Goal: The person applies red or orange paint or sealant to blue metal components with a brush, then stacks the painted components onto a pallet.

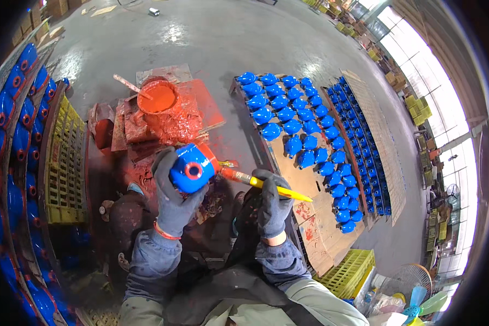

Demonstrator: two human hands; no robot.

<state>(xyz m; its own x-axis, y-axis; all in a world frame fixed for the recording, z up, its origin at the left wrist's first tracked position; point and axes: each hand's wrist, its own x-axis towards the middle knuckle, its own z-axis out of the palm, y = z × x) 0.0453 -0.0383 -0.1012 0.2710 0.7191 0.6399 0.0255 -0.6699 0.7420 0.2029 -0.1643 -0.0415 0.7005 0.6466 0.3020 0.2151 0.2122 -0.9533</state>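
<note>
In a dark grey glove, my left hand (174,187) is closed round a glossy blue metal casting (188,173). The casting has a red-rimmed round hole on its side and a red band at its right end. My right hand (273,202), gloved the same way, grips a paintbrush (285,191) by its yellow handle. Red paint coats the bristles, which meet the casting's red end. Beyond my left hand stands an open bucket of red paint (161,98), with a paint-smeared stick (130,85) leaning out of it.
Blue castings (292,126) stand in rows on a cardboard-covered table (304,201) to my right, with another filled rack (358,141) behind. Shelves of blue castings (16,136) and a yellow crate (65,163) flank my left. A fan (410,280) and yellow-green crate (348,271) sit at lower right.
</note>
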